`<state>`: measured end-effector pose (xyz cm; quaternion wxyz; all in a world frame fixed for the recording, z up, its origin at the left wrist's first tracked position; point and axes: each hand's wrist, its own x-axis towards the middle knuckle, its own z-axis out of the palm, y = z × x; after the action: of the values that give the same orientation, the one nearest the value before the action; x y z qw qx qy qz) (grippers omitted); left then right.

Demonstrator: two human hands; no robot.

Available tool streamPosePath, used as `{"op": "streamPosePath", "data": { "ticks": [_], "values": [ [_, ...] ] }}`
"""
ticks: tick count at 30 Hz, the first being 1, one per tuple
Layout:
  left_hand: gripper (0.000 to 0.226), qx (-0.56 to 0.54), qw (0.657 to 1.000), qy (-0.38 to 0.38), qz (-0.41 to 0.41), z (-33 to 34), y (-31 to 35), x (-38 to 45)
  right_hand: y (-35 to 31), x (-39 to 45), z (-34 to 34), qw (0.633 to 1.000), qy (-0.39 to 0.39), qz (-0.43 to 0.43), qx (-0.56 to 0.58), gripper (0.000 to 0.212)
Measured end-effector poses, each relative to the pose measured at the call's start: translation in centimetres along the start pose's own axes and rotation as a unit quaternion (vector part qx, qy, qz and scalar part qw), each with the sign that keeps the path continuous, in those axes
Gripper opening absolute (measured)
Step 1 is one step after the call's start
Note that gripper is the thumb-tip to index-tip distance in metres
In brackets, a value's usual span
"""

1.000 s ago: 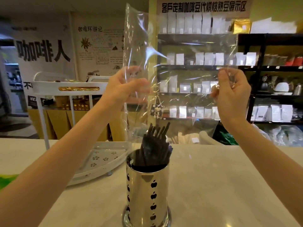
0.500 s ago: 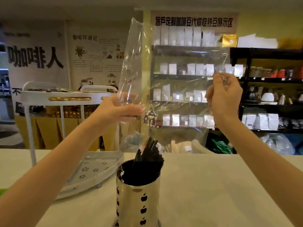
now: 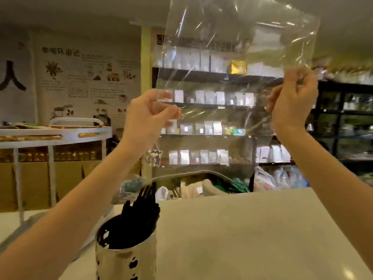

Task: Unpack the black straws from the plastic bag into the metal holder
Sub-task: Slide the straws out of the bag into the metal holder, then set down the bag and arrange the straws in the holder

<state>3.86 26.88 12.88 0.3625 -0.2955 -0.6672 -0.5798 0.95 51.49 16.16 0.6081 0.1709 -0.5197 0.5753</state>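
Observation:
A clear plastic bag (image 3: 232, 63) hangs spread out in the air above the counter, with nothing visible inside it. My left hand (image 3: 149, 116) pinches its left edge and my right hand (image 3: 292, 100) pinches its right edge. Below my left forearm stands the shiny metal holder (image 3: 125, 261) with apple-shaped cut-outs. A bunch of black straws (image 3: 141, 211) leans upright inside it, their tips sticking out over the rim. The bag's lower edge floats just above the straw tips, not touching them as far as I can tell.
The pale counter (image 3: 242, 235) stretches to the right of the holder. A white two-tier rack (image 3: 54, 134) stands at the left. Behind the counter are dark shelves (image 3: 201, 106) with white packets, and bags on the floor.
Both hands have lifted the bag higher and spread it wider. The view has tilted up and the holder now sits lower left in view.

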Motion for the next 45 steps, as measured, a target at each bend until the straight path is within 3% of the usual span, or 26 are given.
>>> {"op": "streamPosePath", "data": {
  "ticks": [4,9,11,16,22,27,31,35,39,42,45],
  "values": [
    [0.052,0.048,0.997,-0.047,0.026,4.2,0.2,-1.4,0.8,2.2,-4.0,0.995,0.001,0.023,-0.094,0.013],
    [0.086,0.063,0.991,-0.114,0.016,7.9,-0.6,-5.1,4.1,2.6,-9.3,0.961,-0.048,0.13,-0.239,0.025],
    [0.082,0.052,0.987,-0.146,-0.034,8.6,-1.3,-6.8,5.7,1.6,-11.0,0.941,-0.085,0.186,-0.268,0.028],
    [0.026,0.007,0.934,-0.27,-0.233,9.0,-4.7,-11.3,10.0,-3.7,-13.5,0.875,-0.166,0.313,-0.331,0.03],
    [0.029,0.001,0.876,-0.309,-0.37,8.2,-9.5,-16.1,13.6,-10.4,-15.4,0.825,-0.167,0.414,-0.347,0.013],
    [0.025,0.043,0.839,-0.326,-0.435,8.4,-11.5,-19.2,16.6,-15.5,-16.8,0.777,-0.231,0.386,-0.44,0.027],
    [0.023,0.074,0.827,-0.32,-0.457,8.4,-12.4,-21.2,17.9,-18.9,-17.6,0.741,-0.267,0.354,-0.504,0.02],
    [0.035,0.121,0.792,-0.387,-0.455,8.0,-12.8,-21.4,18.4,-20.4,-17.3,0.701,-0.29,0.309,-0.574,0.024],
    [0.049,0.201,0.767,-0.456,-0.404,7.7,-12.4,-21.4,18.9,-21.3,-17.2,0.691,-0.327,0.227,-0.603,0.03],
    [0.049,0.296,0.746,-0.499,-0.328,7.8,-12.1,-21.4,19.1,-21.7,-17.0,0.653,-0.401,0.163,-0.622,0.034],
    [0.05,0.377,0.718,-0.517,-0.272,7.9,-11.9,-21.4,18.9,-21.5,-16.8,0.636,-0.445,0.156,-0.611,0.033]
  ]
}}
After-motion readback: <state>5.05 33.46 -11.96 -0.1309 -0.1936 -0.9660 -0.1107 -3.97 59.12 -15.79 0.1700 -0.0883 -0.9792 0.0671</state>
